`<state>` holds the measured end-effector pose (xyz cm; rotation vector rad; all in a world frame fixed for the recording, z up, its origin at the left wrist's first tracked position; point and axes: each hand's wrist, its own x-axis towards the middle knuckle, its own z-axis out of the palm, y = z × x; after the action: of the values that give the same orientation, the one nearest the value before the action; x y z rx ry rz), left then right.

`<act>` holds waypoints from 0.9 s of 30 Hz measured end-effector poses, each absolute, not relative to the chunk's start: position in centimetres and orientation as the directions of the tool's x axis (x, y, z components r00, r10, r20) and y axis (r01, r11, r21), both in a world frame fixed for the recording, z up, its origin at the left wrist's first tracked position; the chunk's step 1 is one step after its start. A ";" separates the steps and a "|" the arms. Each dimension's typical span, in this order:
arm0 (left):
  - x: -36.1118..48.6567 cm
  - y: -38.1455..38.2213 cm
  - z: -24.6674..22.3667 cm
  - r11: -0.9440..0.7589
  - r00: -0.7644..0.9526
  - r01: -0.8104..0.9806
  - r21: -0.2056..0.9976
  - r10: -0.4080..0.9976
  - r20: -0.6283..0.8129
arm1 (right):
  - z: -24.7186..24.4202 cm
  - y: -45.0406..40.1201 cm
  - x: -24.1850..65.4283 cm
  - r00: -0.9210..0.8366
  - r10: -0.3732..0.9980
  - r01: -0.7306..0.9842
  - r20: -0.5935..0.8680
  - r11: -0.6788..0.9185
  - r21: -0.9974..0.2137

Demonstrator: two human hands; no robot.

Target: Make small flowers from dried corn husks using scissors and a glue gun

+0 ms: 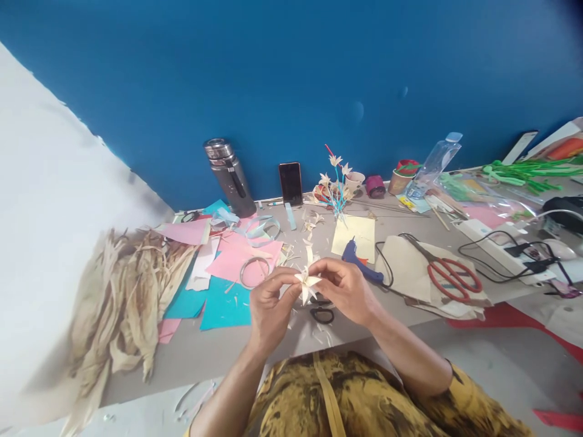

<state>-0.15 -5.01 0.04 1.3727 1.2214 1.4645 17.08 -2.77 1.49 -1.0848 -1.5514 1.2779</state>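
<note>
Between my two hands is a small cream-coloured craft flower (307, 285) with pointed petals, held above the front of the table. My left hand (273, 297) pinches it from the left with thumb and forefinger. From the right, my right hand (344, 288) pinches the flower's other side. Small black-handled scissors (322, 315) lie just below, partly hidden by my right hand. Beyond my fingers, cream scraps (312, 221) are strewn on the table. A bunch of similar flowers on blue stems (337, 191) stands near the wall.
Dried husks (132, 291) hang over the table's left edge, beside pink paper (250, 252) and blue paper (225, 306). A flask (230, 179) and a phone (290, 182) stand at the wall. Rightward lie a glue gun (362, 261), red-handled scissors (453, 279) and a power strip (501, 249).
</note>
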 end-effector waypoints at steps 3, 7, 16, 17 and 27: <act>0.0 -4.9 -0.1 -0.206 -0.116 0.038 0.978 0.971 0.209 | 1.4 -2.7 16.9 -0.267 0.956 0.096 0.123 0.153 -0.983; 0.1 -4.5 -0.6 -0.134 -0.109 -0.046 0.990 0.986 0.128 | 1.6 -2.6 16.9 -0.244 0.951 0.139 0.188 0.226 -0.964; 1.3 -4.3 -1.1 0.007 -0.054 -0.136 0.991 0.998 -0.015 | 0.4 -3.1 17.1 -0.162 0.987 -0.084 -0.001 -0.015 -0.996; 1.4 -4.3 -1.0 0.002 -0.068 -0.120 0.993 0.998 -0.010 | 0.0 -3.1 17.1 -0.155 0.988 -0.152 -0.003 -0.027 -0.988; 1.4 -5.3 -1.2 -0.046 -0.119 -0.257 0.965 0.993 0.016 | -1.0 -4.0 18.0 -0.245 0.968 -0.303 -0.060 -0.135 -0.943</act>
<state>1.36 -5.35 -1.18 0.9775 1.0791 1.4297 17.97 -3.99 -1.04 -0.9135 -1.0771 1.5889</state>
